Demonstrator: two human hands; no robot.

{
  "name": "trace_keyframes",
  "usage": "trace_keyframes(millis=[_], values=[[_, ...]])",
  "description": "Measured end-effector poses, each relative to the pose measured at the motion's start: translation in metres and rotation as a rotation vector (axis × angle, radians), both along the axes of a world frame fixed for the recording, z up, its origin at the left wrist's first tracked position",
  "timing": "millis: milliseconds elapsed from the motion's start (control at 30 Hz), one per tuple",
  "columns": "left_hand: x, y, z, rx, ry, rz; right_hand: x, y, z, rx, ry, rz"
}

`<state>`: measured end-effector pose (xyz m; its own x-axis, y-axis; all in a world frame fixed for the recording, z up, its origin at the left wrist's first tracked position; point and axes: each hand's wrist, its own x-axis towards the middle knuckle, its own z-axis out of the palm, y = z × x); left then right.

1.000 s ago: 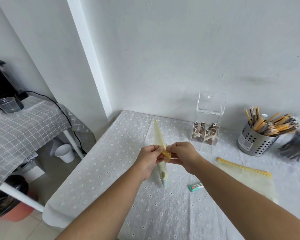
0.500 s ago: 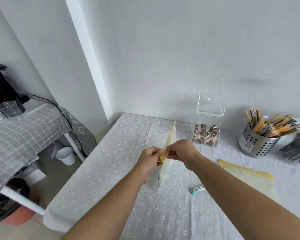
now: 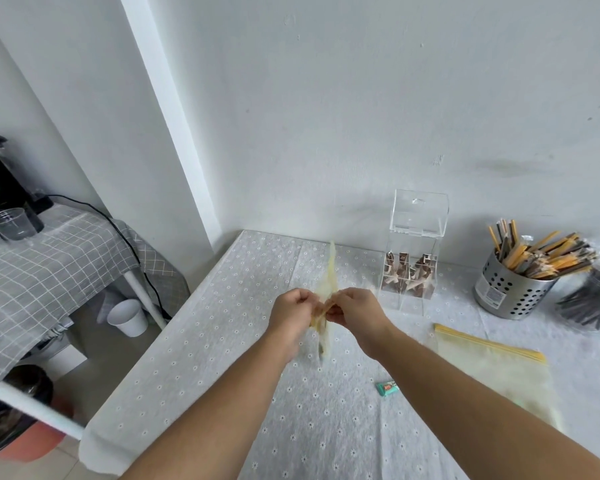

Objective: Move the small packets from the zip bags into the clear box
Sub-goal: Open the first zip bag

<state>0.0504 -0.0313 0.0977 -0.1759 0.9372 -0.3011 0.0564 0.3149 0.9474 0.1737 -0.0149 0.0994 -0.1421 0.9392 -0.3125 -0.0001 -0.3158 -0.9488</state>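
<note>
Head view: above the table (image 3: 222, 341), the left hand (image 3: 291, 311) and right hand (image 3: 355, 310) each pinch one side of a yellowish zip bag (image 3: 328, 282), blurred and edge-on, probably opening it. Brown packets (image 3: 409, 275) already sit in the clear box (image 3: 411, 251). Another zip bag (image 3: 492, 372) lies flat, seemingly empty.

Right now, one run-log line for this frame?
hands: left, right both pinching zip bag | clear box: lid up | green packet: on table
</note>
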Motion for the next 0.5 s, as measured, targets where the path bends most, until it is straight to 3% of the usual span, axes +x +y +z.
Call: trace_keyframes(millis=[67, 267, 400, 500], values=[[-0.005, 0.001, -0.001, -0.02, -0.074, 0.029, 0.001, 0.0, 0.0, -0.038, 0.088, -0.004], [-0.013, 0.002, 0.005, 0.044, 0.186, -0.218, 0.014, 0.005, 0.004, -0.04, -0.2, 0.112], [-0.009, 0.003, 0.012, 0.106, 0.479, -0.4, 0.015, 0.017, 0.012, -0.068, -0.258, 0.075], [-0.011, 0.006, 0.016, 0.107, 0.542, -0.425, 0.02, 0.024, 0.015, -0.028, -0.333, 0.058]])
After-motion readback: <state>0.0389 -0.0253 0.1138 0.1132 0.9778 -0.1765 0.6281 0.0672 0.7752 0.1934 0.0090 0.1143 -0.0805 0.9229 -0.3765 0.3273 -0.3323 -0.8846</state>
